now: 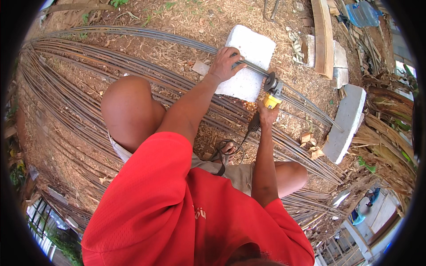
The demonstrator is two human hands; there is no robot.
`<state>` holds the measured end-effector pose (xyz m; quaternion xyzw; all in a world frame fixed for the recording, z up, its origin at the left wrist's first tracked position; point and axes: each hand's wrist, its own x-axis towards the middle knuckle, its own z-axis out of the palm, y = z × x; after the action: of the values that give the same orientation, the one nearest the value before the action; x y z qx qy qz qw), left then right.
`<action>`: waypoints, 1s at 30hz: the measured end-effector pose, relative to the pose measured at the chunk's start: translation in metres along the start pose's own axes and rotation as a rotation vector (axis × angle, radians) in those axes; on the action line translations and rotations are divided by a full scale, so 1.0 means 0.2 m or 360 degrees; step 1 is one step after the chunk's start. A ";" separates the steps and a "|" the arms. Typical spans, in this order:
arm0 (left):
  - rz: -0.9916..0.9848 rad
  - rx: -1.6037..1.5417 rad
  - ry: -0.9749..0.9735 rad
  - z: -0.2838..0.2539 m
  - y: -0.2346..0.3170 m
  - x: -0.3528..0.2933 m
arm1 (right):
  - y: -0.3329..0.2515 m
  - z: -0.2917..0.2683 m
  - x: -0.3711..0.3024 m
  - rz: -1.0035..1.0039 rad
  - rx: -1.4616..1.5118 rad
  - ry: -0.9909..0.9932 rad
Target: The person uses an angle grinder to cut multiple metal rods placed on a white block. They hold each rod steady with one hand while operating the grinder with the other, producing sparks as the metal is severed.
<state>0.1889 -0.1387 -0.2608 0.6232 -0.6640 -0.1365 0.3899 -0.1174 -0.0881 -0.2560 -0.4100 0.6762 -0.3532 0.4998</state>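
The person's left hand (224,64) was closed over the grey steel bars (256,68), where they lay across a white block (253,44). The right hand (268,114) was wrapped on the yellow angle grinder (272,99), just beside the block's right edge. Its dark disc (269,81) appeared to meet the bars there, and orange sparks (249,106) showed below. To do this grinding well, I judged, the left hand should press the bars firmly on the block, well apart from the disc, and the right wrist should stay straight, so that the disc would not twist and jam. The black cord (243,146) looped near 1 foot (228,148), so it needed care. Farther out, rusty rods (146,71) lay along the ground, and the grey bars' right ends reached 1 grey slab (348,117).
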 end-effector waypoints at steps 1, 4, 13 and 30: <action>-0.0003 -0.0001 -0.0004 0.00 0.00 0.00 | 0.00 0.00 0.00 -0.0067 0.0045 -0.0019; -0.0021 -0.0021 -0.0011 0.00 0.00 0.00 | 0.01 0.01 -0.02 -0.0124 -0.0043 0.0043; -0.0015 -0.0022 -0.0019 0.00 -0.01 0.00 | -0.03 -0.01 0.00 -0.0064 -0.0230 0.0053; -0.0014 0.0006 0.0000 -0.01 0.00 0.00 | -0.05 0.00 -0.04 0.0033 -0.0143 0.0063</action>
<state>0.1896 -0.1383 -0.2594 0.6269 -0.6616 -0.1368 0.3881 -0.1147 -0.0841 -0.2440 -0.4181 0.7053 -0.3253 0.4710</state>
